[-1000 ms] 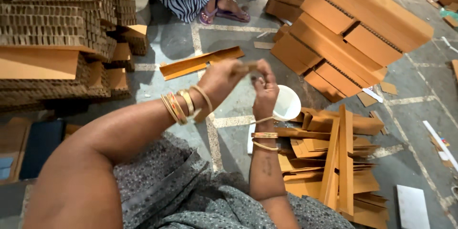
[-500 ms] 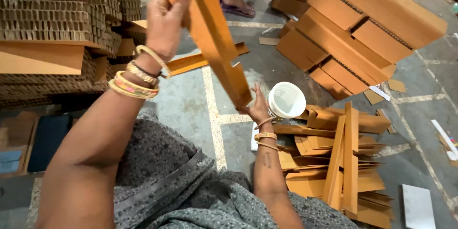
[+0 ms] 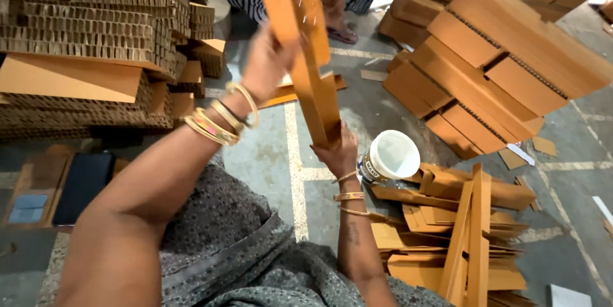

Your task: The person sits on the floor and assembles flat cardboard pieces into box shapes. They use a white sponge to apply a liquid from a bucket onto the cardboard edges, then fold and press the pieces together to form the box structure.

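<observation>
I saw my left hand (image 3: 268, 64) gripping the upper part and my right hand (image 3: 338, 150) clasping the lower end of a long folded cardboard strip (image 3: 306, 58), raised above the floor (image 3: 268, 153), seemingly light, stiff, easily creased.

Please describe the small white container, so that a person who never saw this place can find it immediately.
Start at the heap of brown cardboard strips on the grey floor. At its upper edge, beside the right hand, stands a small container. It alone is round and white inside.
</observation>
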